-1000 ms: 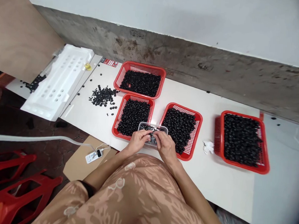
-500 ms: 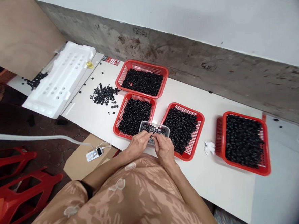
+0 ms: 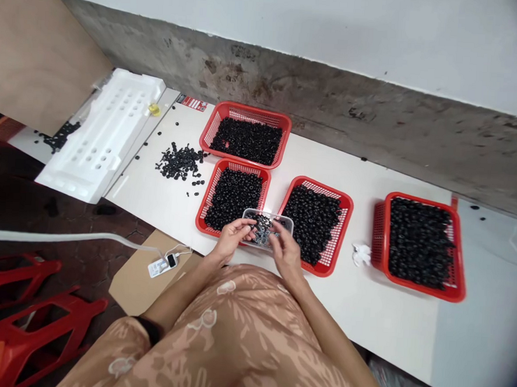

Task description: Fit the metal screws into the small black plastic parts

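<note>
Your left hand (image 3: 230,242) and right hand (image 3: 287,255) are reaching equally near the clear tray (image 3: 278,218) at 12 o'clock, its long axis running 9 to 3; your half-closed fingers (image 3: 251,231) are touching inside, but I cannot tell if they are gripping anything.

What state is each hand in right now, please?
Left hand: curled in the clear plastic tub, grip unclear.
Right hand: half-closed at its edge, grip unclear.

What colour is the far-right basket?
The basket is bright red, clearest in the head view.

Left hand (image 3: 231,242) curled inward, right hand (image 3: 286,255) angled down, close together
</note>
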Motion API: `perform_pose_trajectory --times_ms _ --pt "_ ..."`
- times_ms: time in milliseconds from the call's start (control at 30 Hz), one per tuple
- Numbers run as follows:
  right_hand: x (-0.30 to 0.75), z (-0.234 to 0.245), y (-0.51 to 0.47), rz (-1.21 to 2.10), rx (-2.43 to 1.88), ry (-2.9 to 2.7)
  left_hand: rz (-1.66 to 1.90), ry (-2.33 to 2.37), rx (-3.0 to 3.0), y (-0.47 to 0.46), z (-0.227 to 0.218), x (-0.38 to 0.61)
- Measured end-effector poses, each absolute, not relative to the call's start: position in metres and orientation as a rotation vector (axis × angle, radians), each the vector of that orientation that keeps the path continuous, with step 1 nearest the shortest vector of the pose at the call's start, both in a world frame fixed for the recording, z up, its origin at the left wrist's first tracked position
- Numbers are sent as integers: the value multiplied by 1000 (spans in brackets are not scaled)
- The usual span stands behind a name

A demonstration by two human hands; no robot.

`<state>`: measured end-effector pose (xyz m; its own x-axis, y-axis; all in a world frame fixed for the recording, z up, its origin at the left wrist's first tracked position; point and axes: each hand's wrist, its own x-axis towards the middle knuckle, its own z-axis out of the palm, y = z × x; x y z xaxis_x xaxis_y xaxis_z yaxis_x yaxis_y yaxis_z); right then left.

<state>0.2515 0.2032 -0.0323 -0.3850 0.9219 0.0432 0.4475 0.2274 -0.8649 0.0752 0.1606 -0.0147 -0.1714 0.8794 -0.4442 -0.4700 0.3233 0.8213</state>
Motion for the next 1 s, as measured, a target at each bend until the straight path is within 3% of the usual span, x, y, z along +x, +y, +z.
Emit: perform_pose_trajectory --times_ms 300,600,833,1000 --pt "231 -76 255 714 -1887 -2615 1197 1096 210 160 -22 72" --pt "216 -93 257 682 -1941 -2650 1164 980 166 158 -29 71" --pt "224 -86 259 727 -1845 -2593 1130 1005 141 163 -30 72" --pt "244 -62 235 688 -1236 -2424 1112 1119 128 168 -30 77"
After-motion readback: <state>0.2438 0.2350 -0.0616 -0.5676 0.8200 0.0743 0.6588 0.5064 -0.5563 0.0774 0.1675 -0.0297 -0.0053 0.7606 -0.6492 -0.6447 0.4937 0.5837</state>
